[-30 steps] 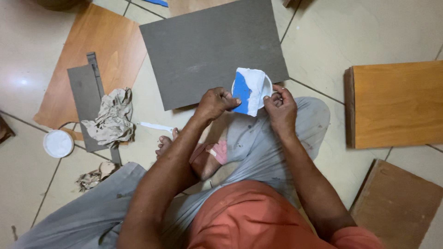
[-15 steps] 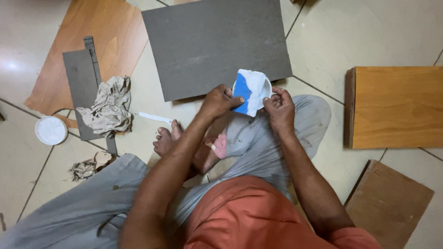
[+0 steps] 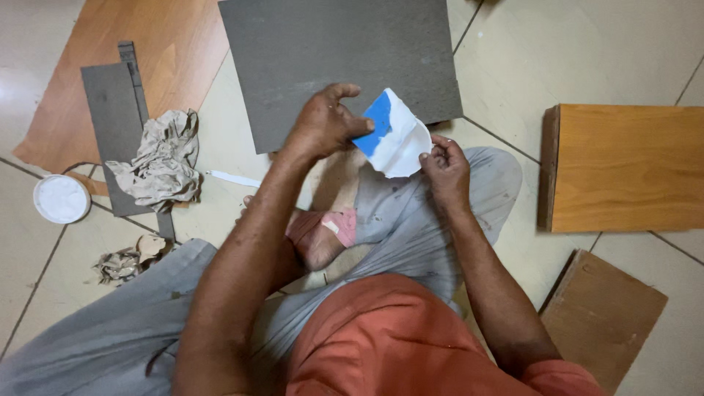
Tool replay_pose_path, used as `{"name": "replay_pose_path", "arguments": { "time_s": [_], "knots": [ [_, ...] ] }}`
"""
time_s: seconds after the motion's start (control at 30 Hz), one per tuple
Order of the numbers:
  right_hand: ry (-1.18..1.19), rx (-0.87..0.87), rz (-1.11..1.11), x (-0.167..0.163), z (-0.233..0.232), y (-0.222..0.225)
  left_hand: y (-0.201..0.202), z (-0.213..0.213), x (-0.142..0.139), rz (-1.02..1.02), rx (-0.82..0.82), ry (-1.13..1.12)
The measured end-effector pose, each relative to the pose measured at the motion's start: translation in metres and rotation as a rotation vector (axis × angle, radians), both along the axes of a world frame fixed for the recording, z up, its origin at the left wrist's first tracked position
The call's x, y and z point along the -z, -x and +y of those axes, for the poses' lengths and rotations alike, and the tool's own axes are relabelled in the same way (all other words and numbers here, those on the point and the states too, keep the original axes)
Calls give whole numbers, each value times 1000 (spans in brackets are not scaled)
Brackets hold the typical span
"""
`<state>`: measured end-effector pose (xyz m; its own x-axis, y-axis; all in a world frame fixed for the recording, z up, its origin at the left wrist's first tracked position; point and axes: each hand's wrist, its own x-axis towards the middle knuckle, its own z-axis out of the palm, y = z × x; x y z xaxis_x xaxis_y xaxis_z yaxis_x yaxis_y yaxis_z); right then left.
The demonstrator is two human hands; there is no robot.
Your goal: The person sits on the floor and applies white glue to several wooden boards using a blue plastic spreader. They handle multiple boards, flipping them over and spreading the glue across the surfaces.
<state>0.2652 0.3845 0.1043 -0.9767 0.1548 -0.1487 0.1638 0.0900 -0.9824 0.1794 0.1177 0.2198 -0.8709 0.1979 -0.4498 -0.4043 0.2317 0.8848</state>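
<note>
Head view looks straight down on a blue-and-white sheet (image 3: 394,134), curled and partly torn-looking, held up above the person's lap, just over the near edge of a large grey tile (image 3: 341,62). Both hands are on the sheet: the left hand (image 3: 323,123) pinches its blue left side between thumb and fingers, and the right hand (image 3: 444,163) closes its fingertips on the white lower right edge (how tightly, I cannot tell).

Below the sheet lie the folded legs in grey trousers (image 3: 411,220) and a bare foot (image 3: 319,235), sole turned up. The person sits on a pale tiled floor (image 3: 587,51) and wears an orange shirt (image 3: 396,337).

Left of the left forearm, a crumpled beige rag (image 3: 161,158) rests on a narrow dark grey strip (image 3: 110,121), which overlaps a brown wooden board (image 3: 147,59). A thin white stick (image 3: 233,178) lies on the floor beside the rag. Farther left sits a round white lid or tub (image 3: 61,198), and a smaller crumpled scrap (image 3: 128,260) lies near the left knee.

On the right side, well apart from the hands, a thick orange-brown wooden block (image 3: 631,169) lies flat, with a duller brown board (image 3: 605,312) nearer the right elbow.
</note>
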Motion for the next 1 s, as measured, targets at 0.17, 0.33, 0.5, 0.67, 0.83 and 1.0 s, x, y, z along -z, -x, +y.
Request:
{"name": "replay_pose_path", "arguments": {
  "time_s": [0.17, 0.33, 0.5, 0.67, 0.83, 1.0],
  "knots": [
    [-200, -61, 19, -9, 0, 8, 8, -28, -16, 74, 40, 42],
    [1, -27, -44, -17, 3, 13, 19, -83, -47, 187, -87, -2],
    [117, 32, -81, -20, 10, 14, 13, -82, -39, 318, -22, 100],
    [97, 25, -28, -20, 10, 12, -8, -2, -8, 604, 254, 407],
    [31, -57, 60, -25, 2, 11, -15, 53, 16, 763, 401, 683],
    [-79, -6, 21, -26, -8, 14, -18, 68, 41, 955, 376, 734]
  ]
}}
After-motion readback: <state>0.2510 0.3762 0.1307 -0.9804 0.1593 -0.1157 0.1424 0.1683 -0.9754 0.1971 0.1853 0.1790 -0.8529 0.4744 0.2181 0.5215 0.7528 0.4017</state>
